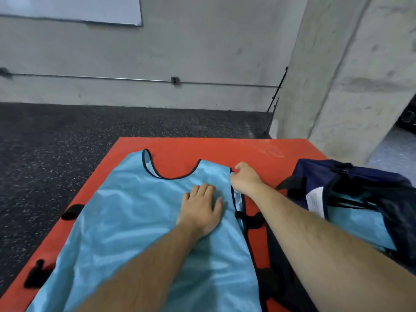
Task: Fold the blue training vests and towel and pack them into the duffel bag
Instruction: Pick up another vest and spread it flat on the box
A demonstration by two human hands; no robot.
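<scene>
Forearms fill the bottom of my feed, both bare and reaching up the frame over a blue training vest. The vest lies spread flat across the lower centre, its neck hole toward the top. On it the left hand lies palm down with fingers straight and together, pressing the cloth just below the black-trimmed neckline. Just to the right, the right hand has its fingers curled in, pinching the vest's right shoulder edge at the black trim. Under the vest I see a red mat, with black strap loops poking out along its left edge. At the right of the frame a navy duffel bag sits at the mat's right edge, unzipped and gaping toward me. Inside it lies light blue fabric of the vest's colour, and a white label hangs at the opening, its print too small for me to read. Beyond the mat, dark speckled floor runs across the middle left up to a grey concrete wall, where a thin metal conduit crosses with a small box on it. A concrete column rises at the upper right, and the corner of a whiteboard shows at the upper left.
</scene>
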